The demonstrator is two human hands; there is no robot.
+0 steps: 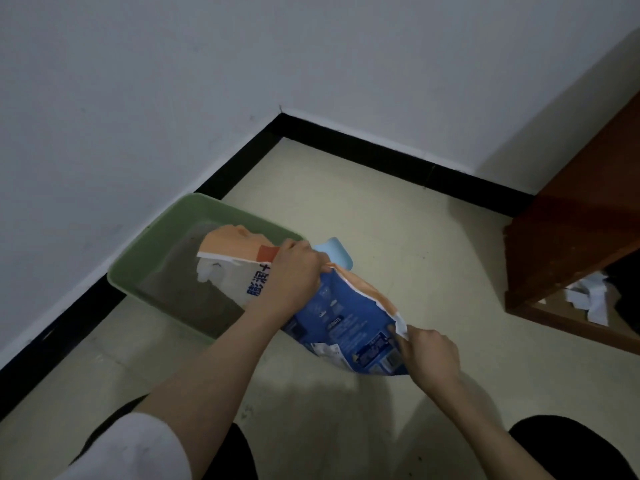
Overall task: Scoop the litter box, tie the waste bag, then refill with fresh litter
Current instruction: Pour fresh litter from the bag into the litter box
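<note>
A green litter box (152, 251) stands on the floor in the corner, with grey litter (187, 289) inside. A blue, white and orange litter bag (346, 320) lies tilted across the box's right rim, its orange top end over the litter. My left hand (294, 271) grips the bag near its middle. My right hand (429, 351) pinches the bag's lower corner, near me. A light blue scoop (336, 252) shows partly behind the bag, just right of the box.
White walls with a black skirting (381, 154) meet in the corner behind the box. A brown wooden cabinet (575, 230) stands at the right, with crumpled white paper (588, 299) in its lower opening. My knees are at the bottom edge.
</note>
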